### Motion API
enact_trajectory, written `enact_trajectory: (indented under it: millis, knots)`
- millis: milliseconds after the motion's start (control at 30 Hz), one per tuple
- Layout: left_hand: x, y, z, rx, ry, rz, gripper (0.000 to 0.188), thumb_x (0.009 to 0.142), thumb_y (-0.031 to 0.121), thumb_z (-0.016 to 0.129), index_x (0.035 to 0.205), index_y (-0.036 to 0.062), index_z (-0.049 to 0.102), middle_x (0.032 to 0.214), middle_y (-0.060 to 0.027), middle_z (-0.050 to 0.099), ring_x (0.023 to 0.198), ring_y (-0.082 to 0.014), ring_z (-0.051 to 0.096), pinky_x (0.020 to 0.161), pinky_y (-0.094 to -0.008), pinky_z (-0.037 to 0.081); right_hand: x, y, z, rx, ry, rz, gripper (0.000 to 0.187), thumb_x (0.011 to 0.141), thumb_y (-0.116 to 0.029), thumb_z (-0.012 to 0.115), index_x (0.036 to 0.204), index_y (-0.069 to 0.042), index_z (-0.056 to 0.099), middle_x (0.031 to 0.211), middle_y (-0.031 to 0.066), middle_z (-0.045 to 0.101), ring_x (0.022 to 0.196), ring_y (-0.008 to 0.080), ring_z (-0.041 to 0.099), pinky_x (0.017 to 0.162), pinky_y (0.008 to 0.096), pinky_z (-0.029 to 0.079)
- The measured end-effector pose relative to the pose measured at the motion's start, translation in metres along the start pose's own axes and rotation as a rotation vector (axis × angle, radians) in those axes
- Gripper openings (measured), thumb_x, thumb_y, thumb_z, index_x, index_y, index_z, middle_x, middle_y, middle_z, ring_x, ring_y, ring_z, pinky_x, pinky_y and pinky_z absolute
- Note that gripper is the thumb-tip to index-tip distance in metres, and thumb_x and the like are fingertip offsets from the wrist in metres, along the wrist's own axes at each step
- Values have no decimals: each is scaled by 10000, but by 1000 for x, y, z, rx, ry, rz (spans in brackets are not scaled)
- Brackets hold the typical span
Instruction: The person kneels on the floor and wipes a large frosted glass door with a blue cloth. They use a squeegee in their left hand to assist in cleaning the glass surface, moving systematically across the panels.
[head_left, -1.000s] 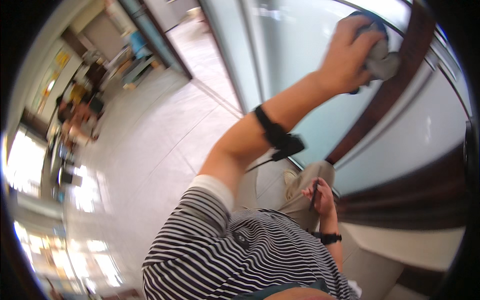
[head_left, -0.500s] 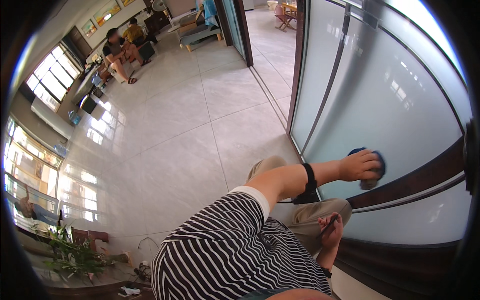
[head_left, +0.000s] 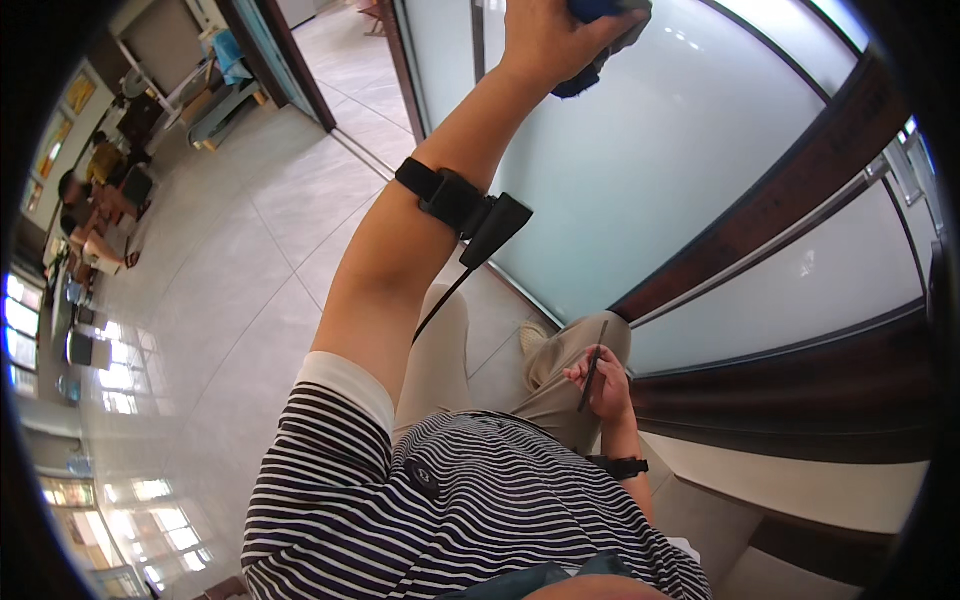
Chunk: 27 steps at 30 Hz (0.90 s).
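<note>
My left hand [head_left: 550,45] is stretched far forward, wrapped round a bunched dark blue cloth [head_left: 580,82] with a greyish part. It is against or close in front of the frosted glass panel [head_left: 640,190]; contact cannot be made out. Close to my right knee, my right hand [head_left: 606,388] is closed on a thin, dark, flat stick-like object [head_left: 592,378], seen nearly edge-on. Its exact kind does not show. A black strap with a small device [head_left: 460,203] sits on my left forearm, and a cable runs down from it.
Dark wooden rails [head_left: 770,210] and a metal handle [head_left: 900,170] cross the door on the right. A floor track [head_left: 360,150] runs to the doorway. Grey tiles [head_left: 240,240] spread to the left, where two people [head_left: 95,215] sit far off. A low bed-like frame [head_left: 222,115] stands behind.
The view has turned. My left hand has moved the cloth from low on the glass to farther forward and up, with the arm straighter. My right hand keeps its thin dark object.
</note>
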<state>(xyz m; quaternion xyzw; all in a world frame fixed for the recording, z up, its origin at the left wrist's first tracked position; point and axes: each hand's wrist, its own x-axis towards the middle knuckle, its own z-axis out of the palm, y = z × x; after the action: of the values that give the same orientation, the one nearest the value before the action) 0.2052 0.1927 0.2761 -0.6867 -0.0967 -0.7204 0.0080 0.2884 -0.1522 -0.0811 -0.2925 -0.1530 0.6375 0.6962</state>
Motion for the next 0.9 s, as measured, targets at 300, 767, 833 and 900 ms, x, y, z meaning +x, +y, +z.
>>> enact_trajectory:
  millis: [300,767,833,900]
  knots:
    - [-220,45,1,-83,-455,21,531,804,74,624,1321,177,555,1246,-167,483,1185,-399,452,1008,-609,342,-1,-2,4,-51,17,23,251,941,-80,401,1136,-29,551,816,89,577,800,246,613,886,439,508]
    - [-94,-6,3,-272,-97,-235,752,734,67,702,1411,32,376,1279,-256,511,1174,-459,484,1021,-473,390,0,-4,5,-62,54,57,244,954,-102,399,1144,-30,534,828,97,599,828,264,638,822,382,519]
    - [-26,23,1,-341,-32,-196,672,727,129,753,1327,46,463,1233,-244,528,1143,-412,514,980,-470,419,3,-2,-7,-83,34,69,243,953,-101,398,1143,-31,534,832,99,609,835,278,656,781,354,523]
    - [-5,48,12,-282,5,-40,616,775,192,781,1282,-4,490,1190,-262,550,1108,-389,554,941,-456,455,5,-1,-11,-93,15,56,244,955,-102,396,1142,-30,535,848,103,617,856,291,667,750,335,521]
